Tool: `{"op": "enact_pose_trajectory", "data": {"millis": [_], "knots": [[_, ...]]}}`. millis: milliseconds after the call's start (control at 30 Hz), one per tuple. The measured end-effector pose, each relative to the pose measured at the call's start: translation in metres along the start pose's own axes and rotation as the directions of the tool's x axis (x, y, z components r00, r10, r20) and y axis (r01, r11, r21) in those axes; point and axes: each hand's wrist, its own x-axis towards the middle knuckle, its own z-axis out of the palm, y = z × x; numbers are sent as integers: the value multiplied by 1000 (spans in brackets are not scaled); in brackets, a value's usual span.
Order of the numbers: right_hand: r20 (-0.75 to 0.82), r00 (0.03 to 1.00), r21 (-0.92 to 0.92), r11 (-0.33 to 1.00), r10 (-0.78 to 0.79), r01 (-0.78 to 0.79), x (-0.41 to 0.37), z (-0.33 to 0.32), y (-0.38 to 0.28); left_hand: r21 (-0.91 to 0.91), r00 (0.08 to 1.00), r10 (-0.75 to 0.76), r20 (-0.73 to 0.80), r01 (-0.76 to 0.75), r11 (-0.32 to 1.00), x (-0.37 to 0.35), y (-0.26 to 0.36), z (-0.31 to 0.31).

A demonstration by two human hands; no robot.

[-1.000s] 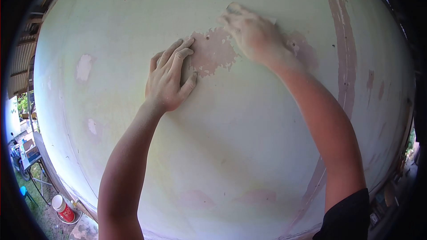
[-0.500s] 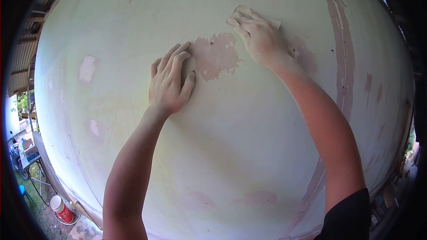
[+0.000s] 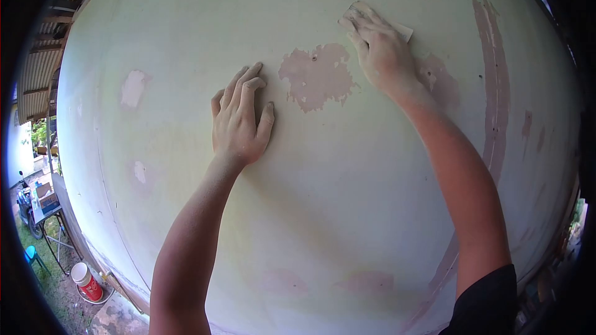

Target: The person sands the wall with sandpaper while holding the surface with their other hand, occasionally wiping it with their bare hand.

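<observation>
A pale, dust-covered wall panel (image 3: 298,192) fills most of the view. High on it, right of centre, my right hand (image 3: 386,56) presses a folded sheet of sandpaper (image 3: 405,32) flat to the surface; most of the sheet is under the fingers, with a pale corner showing. Lower and to the left, my left hand (image 3: 241,115) rests on the panel with its fingers apart, holding nothing. Between the hands lies a pinkish-brown patch (image 3: 316,79) with ragged edges and a small dark dot near its top. Whitish dust coats both hands.
A brownish vertical strip (image 3: 495,87) runs down the panel's right side. At lower left stand a red-and-white bucket (image 3: 88,282), a small table (image 3: 46,208) with boxes, a blue stool (image 3: 31,253) and part of a motorbike (image 3: 25,201). Corrugated sheeting (image 3: 40,74) is at upper left.
The view has turned slightly left, so the panel appears further right. My left hand has shifted left, away from the ragged patch's edge. My right hand keeps the sandpaper against the panel, slightly higher.
</observation>
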Motion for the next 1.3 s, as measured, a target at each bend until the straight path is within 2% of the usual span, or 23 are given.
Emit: {"op": "enact_pose_trajectory", "data": {"millis": [100,167,200,267,333,400,433,500,567,633,767,800,833,867,900,967,1033,1100,1133,1200,1267,1300], "knots": [[-58,997,-67,997,-52,48,-37,18,-37,35,999,-7,44,6,999,-5,-1,-3],[84,963,114,963,-254,244,-64,13,-64,71,998,14,63,-18,997,-6,-4,-2],[86,965,123,963,-249,238,-68,10,-61,75,997,12,72,-17,997,-8,-4,-1],[148,890,52,902,-432,430,-73,-1,-44,87,997,52,55,-57,995,-10,-5,1],[52,947,-96,942,-317,321,-32,-14,-3,90,994,69,79,-76,993,-13,-4,-2],[86,996,-140,990,5,7,1,-23,26,88,992,91,86,-99,991,-12,-4,-5],[79,997,-145,989,1,10,4,-24,26,102,992,71,108,-82,991,-12,-4,-6],[83,990,-207,970,-110,125,1,-21,18,106,991,48,125,-61,992,-11,-4,-5],[150,970,-121,970,-192,211,-21,-15,-8,86,995,24,96,-32,996,-8,-4,-3],[160,912,30,925,-378,378,-54,-13,-36,102,998,2,64,-9,995,-7,4,1],[163,907,-82,911,-389,405,-58,-9,-31,112,999,-29,41,24,993,-9,12,6],[57,975,-137,966,-213,219,-45,-10,-24,110,1000,-21,17,19,994,-10,11,6],[-60,998,-172,985,-33,22,-33,-10,-17,108,1000,-23,11,22,994,-10,11,6],[-93,988,-160,978,120,-134,-26,-7,-13,85,1000,-28,6,28,996,-11,11,5],[-91,989,-162,979,113,-127,-23,-3,-19,64,999,-34,1,34,997,-12,11,5],[-224,954,-239,938,199,-252,-12,15,-48,37,999,-33,-19,34,999,-12,8,6],[-152,979,-96,984,136,-151,-9,43,-83,17,999,-30,-21,30,999,-14,4,8],[-81,991,4,995,-104,104,-14,63,-118,-41,993,-40,-110,35,999,-16,-1,11],[-83,991,12,994,-104,105,-15,60,-118,-33,993,-42,-108,39,999,-18,-2,10],[7,964,58,962,-267,266,-14,48,-108,32,981,-158,-114,163,986,-15,-6,9],[-14,973,-22,973,-229,229,-11,38,-73,46,976,-193,-99,198,979,-14,-12,6],[-20,989,-105,984,-145,142,-6,30,-50,59,968,-238,-81,243,968,-15,-14,6]]}}
